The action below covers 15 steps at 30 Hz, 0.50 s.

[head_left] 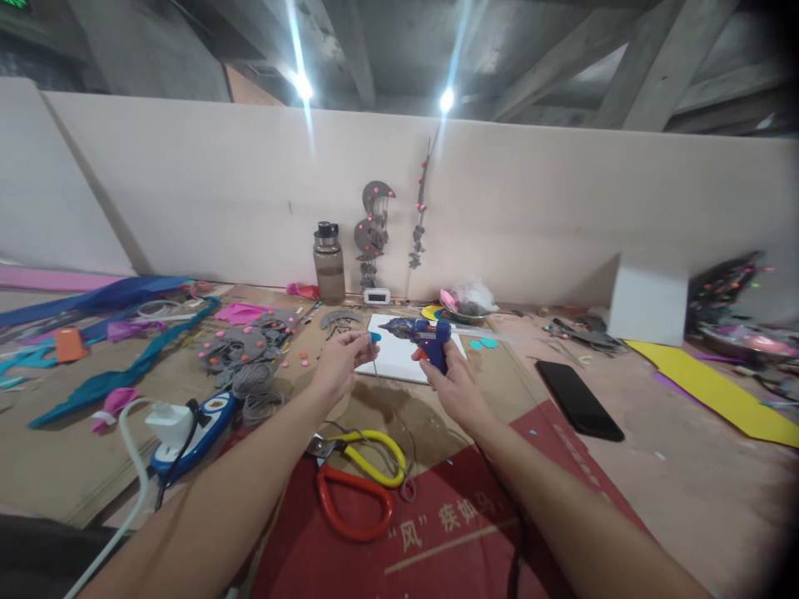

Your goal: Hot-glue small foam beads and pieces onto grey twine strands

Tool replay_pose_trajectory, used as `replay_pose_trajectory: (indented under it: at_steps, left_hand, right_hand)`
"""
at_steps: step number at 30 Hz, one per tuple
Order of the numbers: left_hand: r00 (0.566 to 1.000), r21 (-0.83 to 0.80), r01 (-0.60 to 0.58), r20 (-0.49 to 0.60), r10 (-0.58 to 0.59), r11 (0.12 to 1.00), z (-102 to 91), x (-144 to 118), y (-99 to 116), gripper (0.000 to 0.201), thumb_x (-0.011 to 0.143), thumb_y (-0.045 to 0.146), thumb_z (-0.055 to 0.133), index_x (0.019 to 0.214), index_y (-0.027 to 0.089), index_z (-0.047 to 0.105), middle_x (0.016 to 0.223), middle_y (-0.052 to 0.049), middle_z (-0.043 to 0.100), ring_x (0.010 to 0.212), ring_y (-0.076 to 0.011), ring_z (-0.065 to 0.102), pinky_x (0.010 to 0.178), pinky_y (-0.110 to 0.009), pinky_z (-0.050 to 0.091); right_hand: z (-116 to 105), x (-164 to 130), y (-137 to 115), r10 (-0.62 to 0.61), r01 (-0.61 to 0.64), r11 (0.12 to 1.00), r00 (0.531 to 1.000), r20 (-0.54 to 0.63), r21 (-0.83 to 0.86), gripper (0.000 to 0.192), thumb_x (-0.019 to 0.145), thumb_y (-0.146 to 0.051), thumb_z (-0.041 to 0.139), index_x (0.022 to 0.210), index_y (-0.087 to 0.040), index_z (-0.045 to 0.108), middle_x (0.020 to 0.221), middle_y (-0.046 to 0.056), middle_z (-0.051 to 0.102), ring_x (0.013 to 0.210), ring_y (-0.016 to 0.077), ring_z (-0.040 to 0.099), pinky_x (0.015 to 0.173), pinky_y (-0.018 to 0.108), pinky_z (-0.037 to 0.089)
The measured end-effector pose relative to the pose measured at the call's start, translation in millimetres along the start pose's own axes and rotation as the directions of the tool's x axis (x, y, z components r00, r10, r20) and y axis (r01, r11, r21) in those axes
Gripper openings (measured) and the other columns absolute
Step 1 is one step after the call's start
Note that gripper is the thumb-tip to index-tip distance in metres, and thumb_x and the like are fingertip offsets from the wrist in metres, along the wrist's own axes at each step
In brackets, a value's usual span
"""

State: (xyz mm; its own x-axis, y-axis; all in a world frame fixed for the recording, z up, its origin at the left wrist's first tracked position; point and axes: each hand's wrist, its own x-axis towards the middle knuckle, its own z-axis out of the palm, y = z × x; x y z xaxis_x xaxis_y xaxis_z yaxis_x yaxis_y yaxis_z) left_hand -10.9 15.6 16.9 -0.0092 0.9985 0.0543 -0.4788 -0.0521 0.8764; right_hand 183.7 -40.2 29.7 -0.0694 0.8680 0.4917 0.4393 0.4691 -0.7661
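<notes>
My right hand [454, 384] is wrapped round a blue hot glue gun [437, 333], its dark nozzle pointing left and a clear glue stick [493, 334] poking out of its back. Facing the nozzle, my left hand [343, 359] pinches a small blue piece [375, 338], with a thin grey cord hanging below it. Both hands are over a white sheet [399, 358] on brown cardboard. Closer to me lie scissors [362, 482] with one yellow and one red handle, a loose grey cord looping across them.
A power strip [200, 437] with a white plug stands left of the scissors. Grey felt pieces with pink dots [243, 345] and coloured felt strips lie further left. A phone [578, 399] rests on the right. A bottle [329, 264] stands by the wall, near hanging grey ornaments [374, 216].
</notes>
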Motion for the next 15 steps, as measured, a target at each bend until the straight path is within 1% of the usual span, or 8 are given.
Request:
replay_pose_trajectory:
  at_steps: [2, 4, 10, 15]
  left_hand:
    - [1.0, 0.03, -0.001, -0.02, 0.002, 1.0, 0.3, -0.6, 0.5, 0.028, 0.057, 0.027, 0.077, 0.073, 0.012, 0.061, 0.064, -0.003, 0.065, 0.058, -0.0122, 0.063, 0.061, -0.024, 0.05]
    - [0.999, 0.041, -0.021, -0.026, 0.022, 0.999, 1.0, -0.8, 0.7, 0.029, 0.057, 0.028, 0.077, 0.074, 0.012, 0.061, 0.064, -0.003, 0.065, 0.059, -0.012, 0.063, 0.06, -0.023, 0.049]
    - [0.998, 0.027, -0.062, -0.016, 0.063, 0.998, 5.8, -3.9, 1.3, 0.029, 0.057, 0.028, 0.078, 0.073, 0.011, 0.061, 0.065, -0.001, 0.064, 0.063, -0.0126, 0.064, 0.068, -0.027, 0.051]
    - [0.998, 0.021, -0.065, -0.001, 0.065, 0.998, 7.5, -5.3, 1.0, 0.029, 0.056, 0.028, 0.078, 0.072, 0.011, 0.061, 0.063, -0.001, 0.063, 0.062, -0.0132, 0.064, 0.071, -0.029, 0.052]
  right_hand:
    - [-0.4, -1.2, -3.6, -0.028, 0.029, 0.999, 0.999, 0.023, -0.037, 0.019, 0.083, -0.026, 0.048, 0.099, -0.02, 0.055, 0.094, 0.004, 0.063, 0.083, 0.0167, 0.057, 0.076, 0.031, 0.043]
    - [-0.3, -2.1, -6.8, -0.039, 0.04, 0.998, 0.999, 0.038, -0.044, 0.019, 0.083, -0.023, 0.047, 0.101, -0.02, 0.053, 0.095, 0.004, 0.063, 0.085, 0.0171, 0.057, 0.079, 0.031, 0.042]
    - [1.8, -2.7, -6.5, -0.059, 0.062, 0.996, 0.997, 0.046, -0.058, 0.022, 0.084, -0.021, 0.046, 0.105, -0.019, 0.05, 0.094, 0.005, 0.062, 0.084, 0.0175, 0.057, 0.078, 0.031, 0.042]
    - [3.9, -2.3, -4.7, -0.018, 0.022, 0.994, 0.999, 0.037, -0.105, 0.021, 0.083, -0.024, 0.048, 0.103, -0.02, 0.051, 0.092, 0.005, 0.063, 0.08, 0.0178, 0.058, 0.074, 0.031, 0.042]
